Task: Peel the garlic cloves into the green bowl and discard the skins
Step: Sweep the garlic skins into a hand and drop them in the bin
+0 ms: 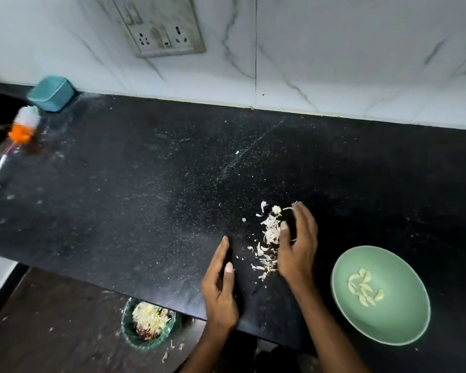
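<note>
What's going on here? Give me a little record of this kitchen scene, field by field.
surface: black countertop
green bowl: on the counter at right, holding peeled garlic cloves
garlic skins: loose pile on the counter between the hands
right hand: fingers straight, set edge-on against the pile's right side
left hand: open, resting on the counter left of the pile
waste bin: on the floor below the counter edge, filled with skins
stage: cloves peeled, skins not yet discarded

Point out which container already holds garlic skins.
The green bin on the floor below the counter edge holds skins. The green bowl on the counter holds only peeled cloves; the teal box is closed.
</note>
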Available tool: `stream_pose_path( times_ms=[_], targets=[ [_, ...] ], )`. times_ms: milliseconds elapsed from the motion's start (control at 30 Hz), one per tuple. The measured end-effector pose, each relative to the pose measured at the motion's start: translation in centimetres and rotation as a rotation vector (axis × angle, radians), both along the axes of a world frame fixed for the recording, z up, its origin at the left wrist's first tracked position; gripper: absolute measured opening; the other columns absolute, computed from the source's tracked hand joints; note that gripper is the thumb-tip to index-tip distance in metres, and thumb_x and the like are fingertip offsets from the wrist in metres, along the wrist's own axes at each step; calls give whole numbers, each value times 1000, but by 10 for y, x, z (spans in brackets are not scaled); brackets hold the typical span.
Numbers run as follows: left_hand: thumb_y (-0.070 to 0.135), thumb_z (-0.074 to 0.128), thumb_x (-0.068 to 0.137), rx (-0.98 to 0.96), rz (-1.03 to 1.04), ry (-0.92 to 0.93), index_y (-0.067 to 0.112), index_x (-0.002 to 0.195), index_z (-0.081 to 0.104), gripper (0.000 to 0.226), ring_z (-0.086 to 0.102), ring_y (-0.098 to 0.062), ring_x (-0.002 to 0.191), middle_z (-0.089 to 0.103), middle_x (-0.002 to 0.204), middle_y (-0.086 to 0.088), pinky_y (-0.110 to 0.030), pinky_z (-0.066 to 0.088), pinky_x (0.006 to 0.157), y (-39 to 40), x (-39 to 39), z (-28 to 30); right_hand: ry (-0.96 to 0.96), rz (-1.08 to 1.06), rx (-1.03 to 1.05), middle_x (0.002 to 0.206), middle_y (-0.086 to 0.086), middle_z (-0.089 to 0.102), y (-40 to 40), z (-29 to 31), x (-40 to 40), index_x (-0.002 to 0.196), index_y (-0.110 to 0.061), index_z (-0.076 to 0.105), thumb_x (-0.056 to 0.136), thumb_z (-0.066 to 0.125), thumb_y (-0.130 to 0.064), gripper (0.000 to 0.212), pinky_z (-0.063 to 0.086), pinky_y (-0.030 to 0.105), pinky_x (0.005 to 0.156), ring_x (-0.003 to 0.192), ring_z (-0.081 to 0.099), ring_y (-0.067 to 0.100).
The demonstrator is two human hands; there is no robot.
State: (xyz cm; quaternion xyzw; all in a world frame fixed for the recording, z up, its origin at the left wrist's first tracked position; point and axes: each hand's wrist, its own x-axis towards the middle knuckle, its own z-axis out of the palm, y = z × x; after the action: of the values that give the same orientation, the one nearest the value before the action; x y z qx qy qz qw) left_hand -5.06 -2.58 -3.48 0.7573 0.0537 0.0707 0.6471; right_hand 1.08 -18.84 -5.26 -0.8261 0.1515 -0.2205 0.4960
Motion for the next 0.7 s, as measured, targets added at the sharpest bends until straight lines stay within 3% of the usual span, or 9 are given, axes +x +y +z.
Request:
stream_pose_path(
  times_ms=[67, 133, 233, 333, 433, 500, 600, 700],
  targets=[
    [24, 46, 101, 22, 64, -6, 6, 149, 48, 51, 41, -22, 147, 48, 156, -1, -57, 34, 119, 1, -13, -2, 137, -76, -63, 157, 11, 42, -13, -1, 17, 150, -5, 46, 102, 52, -26, 53, 31, 45, 122, 147, 36, 26],
    [21, 47, 102, 38, 121, -5, 5, 151, 44, 52, 38, -25, 149, 44, 159, -3, -60, 33, 118, 0, -23, -4, 247, -21, -150, 160, 10, 40, -14, -2, 35, 153, -7, 43, 104, 52, -24, 53, 27, 47, 124, 149, 32, 28],
    [9, 46, 100, 38, 162, -11, 3, 151, 42, 51, 37, -28, 149, 43, 159, -7, -60, 32, 118, 0, -31, -5, 221, 147, -156, 153, 7, 50, -3, -1, 50, 148, -8, 52, 103, 44, -27, 49, 30, 40, 123, 145, 40, 24],
    [12, 44, 103, -29, 219, 11, 1, 148, 48, 46, 43, -36, 144, 50, 153, -14, -57, 35, 115, 6, -34, -9, 141, 294, -112, 142, 5, 61, 16, -3, 37, 139, -6, 62, 105, 39, -28, 46, 40, 40, 116, 136, 49, 19],
    [21, 48, 101, -129, 417, 128, 0, 123, 67, 36, 64, -37, 118, 70, 123, -17, -49, 51, 100, 16, -34, -7, 61, 413, -86, 135, 2, 66, 36, -6, 9, 132, -7, 68, 105, 44, -18, 38, 44, 39, 112, 130, 55, 16],
    [17, 49, 100, -252, 544, 228, 0, 100, 73, 29, 71, -34, 88, 76, 92, -17, -40, 57, 79, 22, -33, -2, 27, 485, -44, 130, -1, 68, 43, -4, -4, 128, -8, 70, 103, 48, -15, 34, 47, 36, 108, 126, 58, 14],
    [3, 43, 105, -373, 567, 342, -2, 79, 68, 36, 60, -21, 54, 67, 62, -15, -32, 45, 55, 33, -35, 9, 49, 532, 118, 125, -2, 71, 43, 3, -12, 125, -10, 72, 102, 49, -24, 35, 51, 35, 101, 121, 63, 14],
    [-3, 40, 100, -432, 523, 503, -3, 69, 59, 37, 50, -21, 44, 58, 55, -16, -23, 38, 44, 45, -43, 21, 1, 412, 93, 126, 3, 70, 23, 9, -7, 122, -5, 73, 102, 51, -19, 33, 47, 28, 103, 121, 62, 18]
  ],
)
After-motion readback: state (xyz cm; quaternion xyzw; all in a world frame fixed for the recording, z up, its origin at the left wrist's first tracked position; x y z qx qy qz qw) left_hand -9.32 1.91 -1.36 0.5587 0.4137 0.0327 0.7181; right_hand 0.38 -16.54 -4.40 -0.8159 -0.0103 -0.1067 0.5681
